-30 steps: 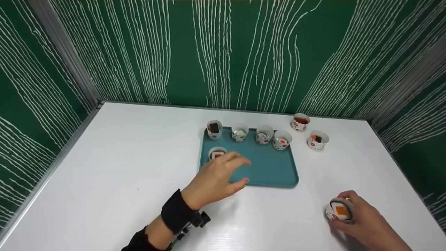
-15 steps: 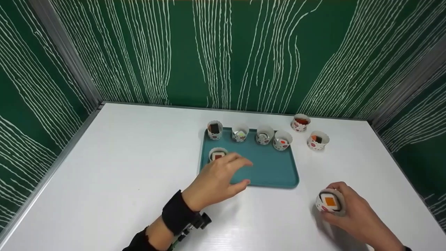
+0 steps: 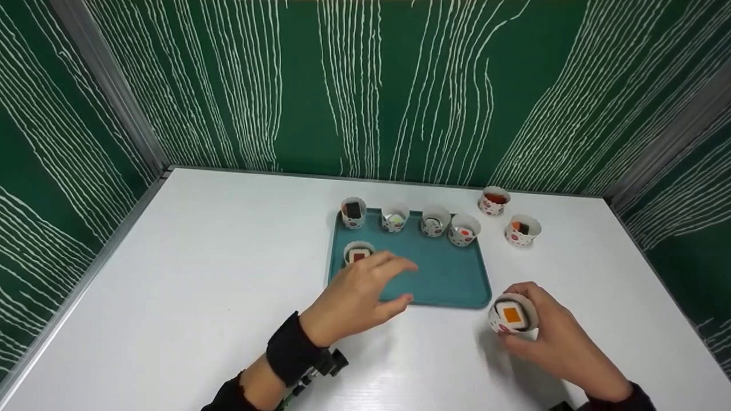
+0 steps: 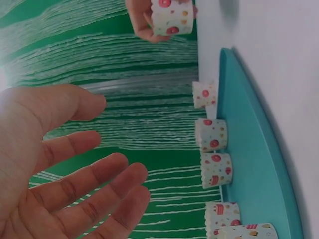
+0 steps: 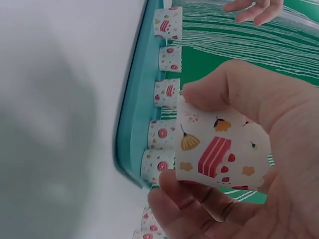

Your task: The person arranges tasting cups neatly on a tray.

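My right hand (image 3: 562, 342) holds a paper baking cup (image 5: 219, 149) between thumb and fingers, raised above the white table by the tray's front right corner. Inside that cup sits a white sushi roll (image 3: 512, 314) with an orange square centre and a dark rim. Over the front left of the teal tray (image 3: 445, 277), my left hand (image 3: 354, 299) hovers with nothing in it, thumb apart from the fingers. Just behind it stands a cup with a red-centred sushi roll (image 3: 358, 256), partly hidden by the hand. The left wrist view shows relaxed, spread fingers (image 4: 104, 169).
Along the tray's back edge stand several printed cups, among them one with a dark piece (image 3: 353, 211) and one with a red-dotted piece (image 3: 464, 233). Two more cups, one with red filling (image 3: 494, 200) and one with orange and black (image 3: 522, 229), stand right of the tray.
My right hand has carried the paper cup leftward and away from me, closer to the tray's front right corner. The left hand has stayed almost still.
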`<act>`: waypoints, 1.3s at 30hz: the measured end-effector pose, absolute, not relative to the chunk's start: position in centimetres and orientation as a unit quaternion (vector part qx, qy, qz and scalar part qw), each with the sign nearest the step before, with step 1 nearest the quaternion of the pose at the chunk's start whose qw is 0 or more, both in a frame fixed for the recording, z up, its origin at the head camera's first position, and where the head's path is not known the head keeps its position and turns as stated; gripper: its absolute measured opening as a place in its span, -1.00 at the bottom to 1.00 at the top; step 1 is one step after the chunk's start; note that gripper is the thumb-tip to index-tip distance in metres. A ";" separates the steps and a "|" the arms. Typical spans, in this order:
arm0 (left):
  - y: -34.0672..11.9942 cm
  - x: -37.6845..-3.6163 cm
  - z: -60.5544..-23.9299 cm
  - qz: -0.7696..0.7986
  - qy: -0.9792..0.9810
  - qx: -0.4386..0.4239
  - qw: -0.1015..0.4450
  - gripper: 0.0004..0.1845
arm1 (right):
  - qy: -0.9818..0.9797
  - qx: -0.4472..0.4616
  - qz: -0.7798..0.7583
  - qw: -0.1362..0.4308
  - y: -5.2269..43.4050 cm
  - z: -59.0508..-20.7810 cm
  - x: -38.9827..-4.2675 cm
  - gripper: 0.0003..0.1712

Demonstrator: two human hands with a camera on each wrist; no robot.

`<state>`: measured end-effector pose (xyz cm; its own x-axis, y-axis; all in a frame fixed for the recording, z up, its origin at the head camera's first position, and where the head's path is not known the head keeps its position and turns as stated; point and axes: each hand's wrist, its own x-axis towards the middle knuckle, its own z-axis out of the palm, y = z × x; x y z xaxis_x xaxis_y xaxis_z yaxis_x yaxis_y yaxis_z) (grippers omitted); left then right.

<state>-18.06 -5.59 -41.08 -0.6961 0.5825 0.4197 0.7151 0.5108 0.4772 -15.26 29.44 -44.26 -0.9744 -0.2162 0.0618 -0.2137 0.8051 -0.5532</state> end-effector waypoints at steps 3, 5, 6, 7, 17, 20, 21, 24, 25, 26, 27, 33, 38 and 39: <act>-5.5 -18.0 -41.1 -0.323 -0.864 -0.374 0.097 -0.58 | 0.943 -0.125 -0.307 0.006 28.4 -44.0 -15.4 -0.27; -5.4 -17.9 -41.0 -0.324 -0.864 -0.373 0.093 -0.58 | 0.940 -0.128 -0.315 0.012 27.8 -43.8 -15.6 -0.27; -5.4 -17.9 -41.0 -0.324 -0.864 -0.373 0.092 -0.57 | 0.938 -0.132 -0.320 0.013 27.4 -43.7 -15.6 -0.28; -5.3 -17.9 -41.0 -0.325 -0.864 -0.374 0.092 -0.58 | 0.936 -0.138 -0.325 0.011 27.1 -43.6 -15.6 -0.29; -5.1 -17.8 -40.8 -0.340 -0.851 -0.389 0.096 -0.58 | 0.913 -0.192 -0.360 0.006 23.4 -43.1 -15.8 -0.30; -5.1 -17.8 -40.8 -0.344 -0.847 -0.393 0.098 -0.58 | 0.907 -0.208 -0.365 0.008 22.3 -43.1 -16.0 -0.27; -5.1 -17.8 -40.8 -0.345 -0.846 -0.395 0.099 -0.58 | 0.905 -0.214 -0.367 0.007 22.0 -43.0 -16.1 -0.28; -5.0 -17.8 -40.8 -0.346 -0.842 -0.400 0.106 -0.58 | 0.903 -0.231 -0.362 -0.001 21.1 -42.9 -16.2 -0.30; -5.0 -17.8 -40.8 -0.347 -0.841 -0.401 0.107 -0.58 | 0.903 -0.234 -0.360 -0.005 20.8 -42.9 -16.3 -0.30; -5.0 -17.8 -40.8 -0.349 -0.839 -0.403 0.108 -0.58 | 0.903 -0.238 -0.358 -0.009 20.6 -42.8 -16.3 -0.31; -5.0 -17.8 -40.8 -0.352 -0.837 -0.404 0.107 -0.58 | 0.902 -0.240 -0.360 -0.010 20.4 -42.8 -16.3 -0.32; -4.9 -17.9 -40.9 -0.377 -0.826 -0.409 0.096 -0.59 | 0.898 -0.249 -0.363 -0.017 19.3 -42.6 -16.5 -0.29; -4.9 -17.9 -40.9 -0.381 -0.823 -0.410 0.097 -0.59 | 0.895 -0.259 -0.361 -0.036 18.9 -42.7 -16.7 -0.30; -4.9 -17.9 -40.9 -0.379 -0.824 -0.410 0.097 -0.58 | 0.894 -0.261 -0.363 -0.040 18.8 -42.7 -16.7 -0.30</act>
